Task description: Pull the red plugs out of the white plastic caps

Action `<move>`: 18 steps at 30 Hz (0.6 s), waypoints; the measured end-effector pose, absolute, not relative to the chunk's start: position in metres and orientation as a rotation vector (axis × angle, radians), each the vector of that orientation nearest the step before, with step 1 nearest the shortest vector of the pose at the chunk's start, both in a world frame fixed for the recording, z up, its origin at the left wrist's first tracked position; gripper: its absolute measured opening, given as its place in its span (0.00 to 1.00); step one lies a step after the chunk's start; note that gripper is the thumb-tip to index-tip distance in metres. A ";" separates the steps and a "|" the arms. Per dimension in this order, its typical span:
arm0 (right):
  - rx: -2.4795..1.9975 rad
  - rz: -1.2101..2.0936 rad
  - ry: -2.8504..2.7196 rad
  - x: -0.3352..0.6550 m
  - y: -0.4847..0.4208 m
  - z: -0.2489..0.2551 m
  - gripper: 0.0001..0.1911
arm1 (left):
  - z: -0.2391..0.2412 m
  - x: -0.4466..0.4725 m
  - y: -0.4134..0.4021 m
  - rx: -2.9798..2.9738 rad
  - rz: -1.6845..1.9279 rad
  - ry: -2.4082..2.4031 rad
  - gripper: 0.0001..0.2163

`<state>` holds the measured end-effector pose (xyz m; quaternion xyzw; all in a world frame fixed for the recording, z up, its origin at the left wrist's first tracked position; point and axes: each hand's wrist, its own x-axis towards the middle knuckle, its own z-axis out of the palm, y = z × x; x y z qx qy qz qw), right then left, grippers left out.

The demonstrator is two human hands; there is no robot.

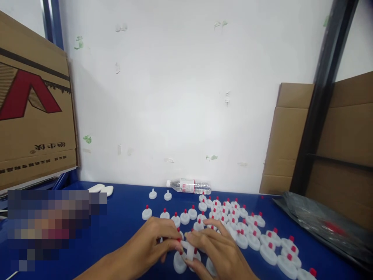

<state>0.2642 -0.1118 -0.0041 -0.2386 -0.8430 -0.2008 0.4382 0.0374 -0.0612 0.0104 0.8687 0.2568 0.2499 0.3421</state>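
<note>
Low over the blue table, my two hands meet at one white plastic nozzle cap (pixel 190 251), which is turned on its side. My right hand (pixel 217 249) grips its wide base between thumb and fingers. Thumb and forefinger of my left hand (pixel 157 239) are closed on a small red tip (pixel 178 240) at the nozzle end; whether it is fully seated cannot be seen. Around and below my hands stand several white caps with red tips, such as the near one (pixel 180 263). Two white caps without red tips (pixel 152 194) stand farther back.
Many red-tipped caps (pixel 253 241) spread over the right of the table. A clear bottle (pixel 189 186) lies against the white wall. White oval pieces (pixel 100 189) sit back left. A large carton (pixel 35 128) stands left, a grey plastic bag (pixel 323 221) lies right. A pixelated patch hides the left.
</note>
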 end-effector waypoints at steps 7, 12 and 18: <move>-0.594 -0.498 -2.063 0.262 -0.117 -0.003 0.10 | 0.014 0.040 -0.074 2.241 0.693 0.620 0.26; -0.570 -0.498 -2.080 0.259 -0.120 0.001 0.08 | 0.011 0.038 -0.076 2.132 0.639 0.597 0.26; -0.563 -0.546 -2.065 0.259 -0.115 0.006 0.07 | 0.016 0.039 -0.072 2.259 0.712 0.638 0.24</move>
